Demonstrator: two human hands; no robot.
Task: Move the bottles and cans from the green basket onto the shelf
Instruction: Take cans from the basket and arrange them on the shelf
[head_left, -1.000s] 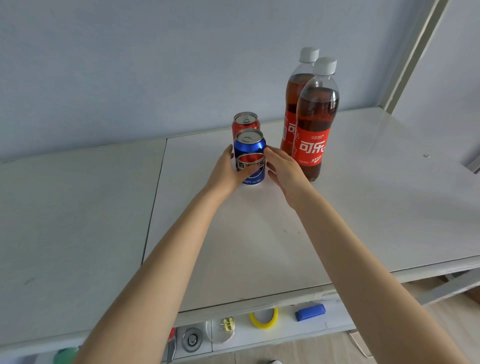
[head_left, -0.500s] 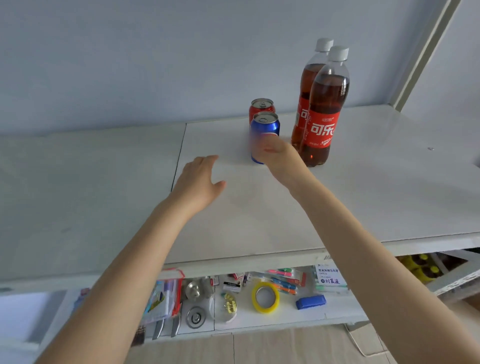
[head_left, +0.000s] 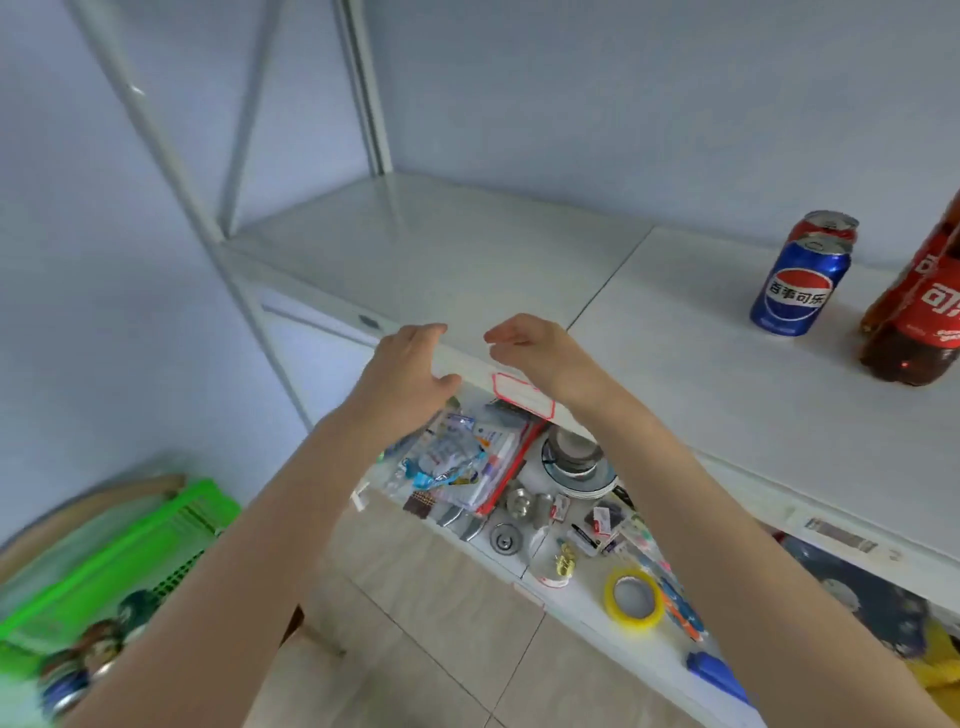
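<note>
A blue Pepsi can (head_left: 799, 283) stands on the white shelf (head_left: 467, 249) at the right, with a red can (head_left: 826, 226) right behind it. Two cola bottles (head_left: 919, 312) with red labels stand to its right, cut off by the frame edge. My left hand (head_left: 408, 371) and my right hand (head_left: 535, 353) hover over the shelf's front edge, fingers relaxed, holding nothing. The green basket (head_left: 119, 551) sits at the lower left, blurred, with several can tops (head_left: 78, 670) showing in it.
A lower shelf (head_left: 582, 597) holds a plastic pouch (head_left: 457, 467), metal fittings, a yellow tape roll (head_left: 634, 597) and a blue block (head_left: 717, 670). White shelf posts (head_left: 171, 156) rise at the left. Tiled floor lies below.
Both hands have drawn back from the blue can to the shelf's front edge, empty. The view has swung left and down, bringing the green basket into sight.
</note>
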